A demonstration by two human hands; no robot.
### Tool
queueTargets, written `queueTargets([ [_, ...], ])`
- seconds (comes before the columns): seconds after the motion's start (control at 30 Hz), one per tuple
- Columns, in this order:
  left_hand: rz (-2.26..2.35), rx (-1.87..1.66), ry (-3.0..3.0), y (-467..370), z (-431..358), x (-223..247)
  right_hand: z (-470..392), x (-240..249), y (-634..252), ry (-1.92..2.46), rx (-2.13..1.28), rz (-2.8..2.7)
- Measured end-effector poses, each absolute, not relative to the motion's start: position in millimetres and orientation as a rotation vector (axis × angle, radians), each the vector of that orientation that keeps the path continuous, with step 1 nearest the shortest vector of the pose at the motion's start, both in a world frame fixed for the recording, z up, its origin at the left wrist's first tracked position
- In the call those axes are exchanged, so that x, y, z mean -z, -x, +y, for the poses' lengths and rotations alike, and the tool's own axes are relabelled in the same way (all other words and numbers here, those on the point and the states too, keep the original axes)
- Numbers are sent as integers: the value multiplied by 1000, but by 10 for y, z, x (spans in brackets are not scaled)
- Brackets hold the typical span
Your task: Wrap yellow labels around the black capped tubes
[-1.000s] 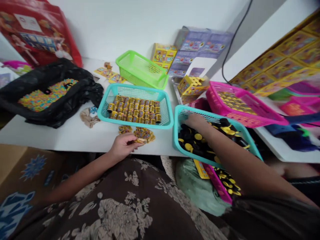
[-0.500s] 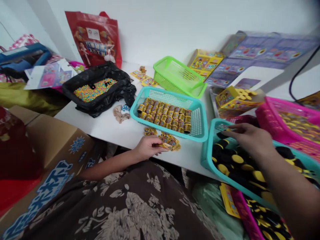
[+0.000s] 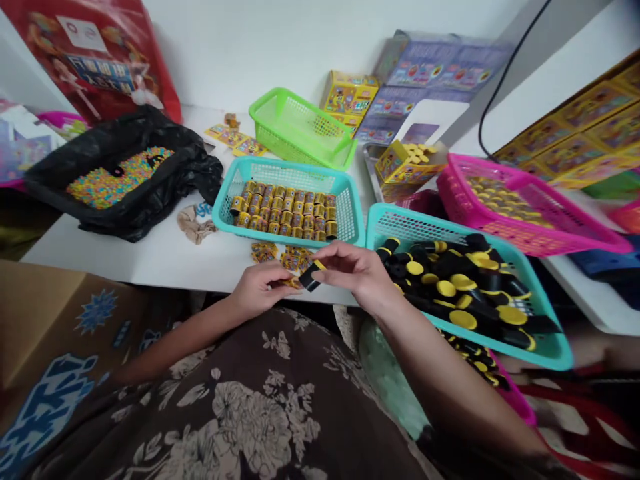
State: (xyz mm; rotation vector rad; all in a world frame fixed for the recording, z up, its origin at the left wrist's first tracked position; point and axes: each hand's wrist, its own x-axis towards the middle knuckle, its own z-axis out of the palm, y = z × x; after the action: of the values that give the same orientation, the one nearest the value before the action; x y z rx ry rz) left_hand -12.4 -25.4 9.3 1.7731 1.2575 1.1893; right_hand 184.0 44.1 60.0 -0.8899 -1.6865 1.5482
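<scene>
Between thumb and fingers of my right hand (image 3: 353, 270) is a small black canister with a yellow cap (image 3: 311, 277), held tilted over the table's front edge. Just left of it, my left hand (image 3: 263, 287) pinches a small yellow printed label (image 3: 291, 283), partly hidden by the fingers. The canister and label are very close; I cannot tell whether they touch. Piles of similar labels (image 3: 264, 251) lie on the table beyond my hands. Behind them, a turquoise basket (image 3: 356, 223) holds rows of canisters wrapped in yellow labels (image 3: 285, 210).
At right, another turquoise basket (image 3: 560, 347) holds loose black canisters with yellow caps. A pink basket (image 3: 565, 233) stands behind it. A green basket (image 3: 300, 143) is at the back. To the left, a black-bag-lined container (image 3: 55, 190) holds colourful pellets. A cardboard box (image 3: 60, 313) stands front left.
My right hand has moved left from the basket of loose canisters and now holds one in front of me. My left hand still pinches a label. The camera view has turned right.
</scene>
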Motion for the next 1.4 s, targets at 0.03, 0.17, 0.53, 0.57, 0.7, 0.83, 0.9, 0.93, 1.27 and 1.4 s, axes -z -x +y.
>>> queueTargets([
  [0.03, 1257, -1196, -1791, 128, -258, -90, 452, -583, -1830, 891, -1543, -1700],
  [0.17, 1245, -1225, -1828, 136, -261, -95, 460, -579, -1778, 911, -1486, -1784],
  [0.53, 1179, -1111, -1440, 151, -247, -111, 431, -509, -1662, 911, -1301, -1861],
  [0.57, 1159, -1100, -1407, 152, -244, -103, 431, -508, -1662, 905, -1271, -1883],
  [0.7, 1091, -1062, -1264, 151, -232, -67, 430, -504, -1657, 895, -1188, -1937],
  [0.83, 1047, -1081, -1102, 135, -221, -19, 421, -474, -1634, 889, -1195, -1958],
  [0.9, 1024, -1099, -1036, 126, -216, -2, 411, -452, -1617, 884, -1144, -1981],
  [0.93, 1015, -1111, -1013, 121, -213, 4, 405, -440, -1610, 883, -1111, -1992],
  [1.27, 829, -1234, -599, 91, -217, -19, 192, -124, -1565, 783, -854, -2080],
  [1.4, 824, -1218, -532, 107, -240, -23, 143, -17, -1550, 730, -856, -2089],
])
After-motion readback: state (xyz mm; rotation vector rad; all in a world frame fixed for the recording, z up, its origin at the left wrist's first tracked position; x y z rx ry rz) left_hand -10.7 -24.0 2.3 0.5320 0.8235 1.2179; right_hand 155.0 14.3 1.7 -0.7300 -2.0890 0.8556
